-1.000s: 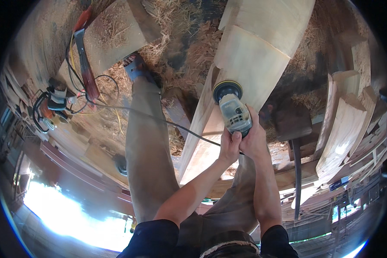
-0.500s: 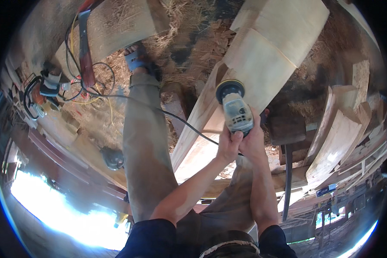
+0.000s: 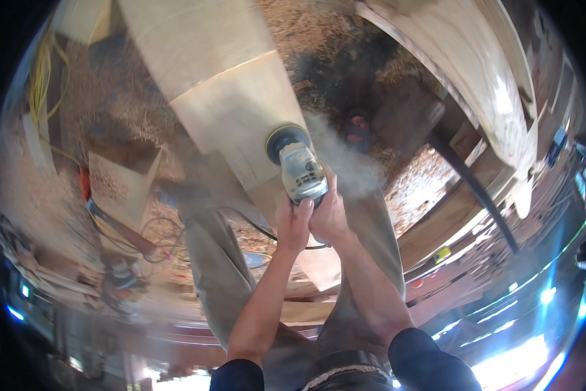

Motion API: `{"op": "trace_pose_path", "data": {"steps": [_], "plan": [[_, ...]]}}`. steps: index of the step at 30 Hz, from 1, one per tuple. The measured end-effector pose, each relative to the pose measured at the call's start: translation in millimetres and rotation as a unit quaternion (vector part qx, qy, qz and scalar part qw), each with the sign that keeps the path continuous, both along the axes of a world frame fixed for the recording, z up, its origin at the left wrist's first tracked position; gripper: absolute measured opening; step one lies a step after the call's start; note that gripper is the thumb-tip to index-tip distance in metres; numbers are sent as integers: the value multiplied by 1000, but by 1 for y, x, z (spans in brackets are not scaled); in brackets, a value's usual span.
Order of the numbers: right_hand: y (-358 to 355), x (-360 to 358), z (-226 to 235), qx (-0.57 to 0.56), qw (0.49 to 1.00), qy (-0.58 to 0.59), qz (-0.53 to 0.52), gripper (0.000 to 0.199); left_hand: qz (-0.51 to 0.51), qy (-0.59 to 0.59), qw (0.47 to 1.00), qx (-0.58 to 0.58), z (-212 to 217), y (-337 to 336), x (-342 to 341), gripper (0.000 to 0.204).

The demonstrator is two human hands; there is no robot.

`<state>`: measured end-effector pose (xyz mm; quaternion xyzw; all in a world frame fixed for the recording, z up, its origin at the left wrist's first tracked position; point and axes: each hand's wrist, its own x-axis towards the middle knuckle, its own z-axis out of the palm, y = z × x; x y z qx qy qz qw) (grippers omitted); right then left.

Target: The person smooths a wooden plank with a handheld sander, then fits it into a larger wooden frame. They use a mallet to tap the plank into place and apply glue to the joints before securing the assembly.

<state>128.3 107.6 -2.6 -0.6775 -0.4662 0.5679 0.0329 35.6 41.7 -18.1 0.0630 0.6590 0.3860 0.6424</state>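
Sander [image 3: 300, 174]: sits on the near part of the plank [image 3: 237, 111]; tipped sideways, it could gouge the wood.
Pad [image 3: 285, 143]: lies by the plank's right edge; drifting outward could round that edge over, and lingering could leave a hollow.
Left hand [image 3: 293, 225]: fingers clamped on the sander's rear end, thumb along the top.
Right hand [image 3: 330, 212]: fingers wrapped round the same end from the right; with both hands at the rear, uneven pressure could make the pad buck.
Dust [image 3: 345, 159]: clouds off to the pad's right; it could veil the edge or be breathed in.
Cord [image 3: 260, 229]: runs from beneath the hands toward the left leg [image 3: 218, 251]; a snag there could jerk the sander askew.
Seam [image 3: 234, 73]: crosses the plank farther up, apart from the pad; any raised lip, which I cannot make out, could catch it.
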Motion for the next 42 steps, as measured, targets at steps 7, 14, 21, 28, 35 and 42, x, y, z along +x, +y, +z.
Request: {"op": "trace_pose_path", "data": {"steps": [7, 14, 21, 28, 35, 42], "plan": [[-2, -16, 2, -102, 988, 26, -112, 90, -77, -14, 997, -29, -3, 9, -32, 52], [-2, -23, 9, -114, 971, 22, -207, 89, -157, -26, 985, -60, 7, 20, -51, 61], [-2, -22, 7, -121, 967, 47, -218, 90, -203, -9, 978, -53, 8, 30, -56, 60], [0, -28, 10, -125, 963, 43, -233, 90, -271, 51, 961, -22, 14, 40, -59, 58], [3, -29, 10, -166, 952, 43, -253, 93, -283, 2, 959, -28, 10, 46, -64, 53], [-5, -35, 9, -116, 964, 44, -234, 93, -220, 6, 975, -42, 14, 34, -66, 54]]}}
